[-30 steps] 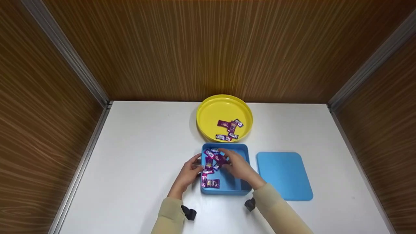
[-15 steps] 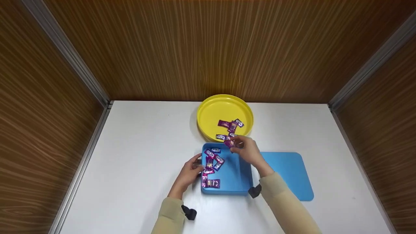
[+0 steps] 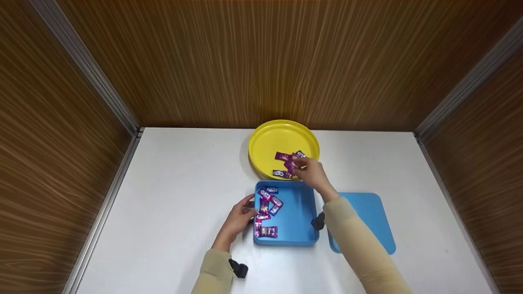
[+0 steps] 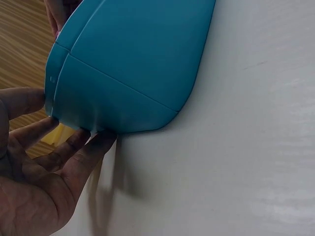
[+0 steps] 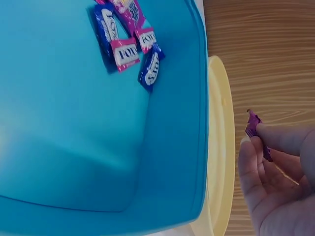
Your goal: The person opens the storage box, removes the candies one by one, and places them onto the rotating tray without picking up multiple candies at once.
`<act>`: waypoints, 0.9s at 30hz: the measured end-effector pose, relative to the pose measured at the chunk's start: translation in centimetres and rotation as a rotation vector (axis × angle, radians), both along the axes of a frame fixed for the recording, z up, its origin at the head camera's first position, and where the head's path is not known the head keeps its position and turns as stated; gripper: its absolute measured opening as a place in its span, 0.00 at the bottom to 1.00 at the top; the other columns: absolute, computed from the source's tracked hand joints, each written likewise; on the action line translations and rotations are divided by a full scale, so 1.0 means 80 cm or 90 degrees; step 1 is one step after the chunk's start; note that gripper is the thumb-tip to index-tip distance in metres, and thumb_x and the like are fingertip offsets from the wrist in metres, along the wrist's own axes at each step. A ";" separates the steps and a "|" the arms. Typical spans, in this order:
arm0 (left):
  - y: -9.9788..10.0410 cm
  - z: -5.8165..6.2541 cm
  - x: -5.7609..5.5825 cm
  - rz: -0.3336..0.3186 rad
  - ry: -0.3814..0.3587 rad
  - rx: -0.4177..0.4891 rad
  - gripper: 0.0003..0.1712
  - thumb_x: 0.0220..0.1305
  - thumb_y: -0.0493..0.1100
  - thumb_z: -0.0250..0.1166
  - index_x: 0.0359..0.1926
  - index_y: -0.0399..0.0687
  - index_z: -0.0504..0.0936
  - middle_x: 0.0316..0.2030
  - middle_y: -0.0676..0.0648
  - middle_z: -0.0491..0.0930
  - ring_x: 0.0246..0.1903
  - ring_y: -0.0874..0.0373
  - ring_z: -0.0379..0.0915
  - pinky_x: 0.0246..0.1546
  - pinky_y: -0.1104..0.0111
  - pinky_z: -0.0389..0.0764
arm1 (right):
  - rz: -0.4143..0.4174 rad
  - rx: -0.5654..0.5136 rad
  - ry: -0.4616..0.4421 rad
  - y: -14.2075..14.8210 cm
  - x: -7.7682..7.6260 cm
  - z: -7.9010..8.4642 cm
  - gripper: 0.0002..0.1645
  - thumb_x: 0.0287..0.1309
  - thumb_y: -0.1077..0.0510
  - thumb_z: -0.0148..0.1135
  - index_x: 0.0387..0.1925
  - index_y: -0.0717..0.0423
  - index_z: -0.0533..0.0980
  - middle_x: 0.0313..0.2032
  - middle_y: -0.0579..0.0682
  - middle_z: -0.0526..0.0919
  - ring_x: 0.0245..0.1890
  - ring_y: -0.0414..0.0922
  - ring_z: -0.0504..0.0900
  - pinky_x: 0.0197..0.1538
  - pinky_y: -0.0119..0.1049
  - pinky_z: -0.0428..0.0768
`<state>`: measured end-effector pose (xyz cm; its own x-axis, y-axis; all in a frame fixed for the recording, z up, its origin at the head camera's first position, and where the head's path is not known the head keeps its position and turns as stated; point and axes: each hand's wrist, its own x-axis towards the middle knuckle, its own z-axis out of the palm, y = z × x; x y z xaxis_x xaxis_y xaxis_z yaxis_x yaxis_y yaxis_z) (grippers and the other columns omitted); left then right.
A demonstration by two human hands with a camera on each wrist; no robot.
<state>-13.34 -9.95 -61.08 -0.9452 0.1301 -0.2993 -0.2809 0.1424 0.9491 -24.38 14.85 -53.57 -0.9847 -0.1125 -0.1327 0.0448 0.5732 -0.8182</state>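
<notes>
In the head view, my right hand (image 3: 314, 173) pinches a purple-wrapped candy (image 3: 290, 165) over the near right part of a yellow round tray (image 3: 269, 136). The pinch between thumb and fingertips shows in the right wrist view, where the candy (image 5: 253, 124) is partly covered. Several wrapped candies (image 3: 282, 156) lie in the tray, some hidden behind the hand. My left hand (image 3: 238, 218) touches the left side of a blue box (image 3: 286, 242) with thumb and fingertips, its fingers extended. Several purple, pink and blue candies (image 3: 268, 232) lie along the left side inside the box.
A flat blue lid (image 3: 374, 216) lies on the white table (image 3: 184, 175) right of the box, partly under my right forearm. Wood-patterned panels (image 3: 196, 65) stand at the back and sides. The tray sits just behind the box.
My right hand has picked a candy out of the box and carried it forward over the yellow tray. My left hand has stayed at the box's left side.
</notes>
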 end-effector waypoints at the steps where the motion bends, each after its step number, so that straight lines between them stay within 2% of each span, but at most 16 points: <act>1: 0.000 0.000 0.000 0.001 -0.001 0.000 0.31 0.71 0.37 0.56 0.73 0.45 0.63 0.62 0.38 0.69 0.57 0.47 0.70 0.57 0.54 0.74 | -0.010 -0.003 -0.007 0.000 -0.003 -0.001 0.21 0.65 0.60 0.63 0.58 0.60 0.76 0.49 0.56 0.82 0.44 0.52 0.84 0.48 0.43 0.83; 9: 0.001 -0.001 0.000 -0.001 0.004 0.009 0.31 0.70 0.37 0.57 0.73 0.44 0.63 0.62 0.37 0.69 0.56 0.46 0.71 0.58 0.54 0.73 | -0.076 -0.002 -0.056 0.003 -0.021 -0.012 0.17 0.65 0.60 0.62 0.52 0.65 0.77 0.43 0.58 0.83 0.41 0.52 0.85 0.47 0.42 0.83; 13: 0.001 0.000 0.000 -0.001 0.000 0.008 0.32 0.70 0.37 0.57 0.73 0.45 0.63 0.62 0.37 0.69 0.57 0.47 0.70 0.58 0.54 0.72 | -0.086 -0.021 -0.088 0.002 -0.024 -0.015 0.17 0.65 0.60 0.62 0.52 0.64 0.77 0.43 0.57 0.83 0.41 0.52 0.85 0.49 0.42 0.82; 21: 0.002 -0.001 0.000 -0.003 0.000 0.001 0.32 0.70 0.38 0.58 0.73 0.46 0.63 0.63 0.38 0.68 0.58 0.46 0.69 0.58 0.54 0.73 | -0.043 -0.031 -0.101 -0.003 -0.022 -0.016 0.26 0.65 0.60 0.62 0.64 0.58 0.72 0.58 0.56 0.77 0.53 0.54 0.79 0.58 0.46 0.76; 27: -0.001 0.001 -0.001 -0.011 0.011 0.018 0.32 0.70 0.36 0.57 0.73 0.43 0.61 0.62 0.36 0.69 0.55 0.47 0.71 0.54 0.55 0.75 | -0.012 -0.015 -0.056 0.001 -0.018 -0.016 0.25 0.66 0.58 0.61 0.63 0.58 0.73 0.57 0.56 0.78 0.52 0.53 0.80 0.56 0.45 0.78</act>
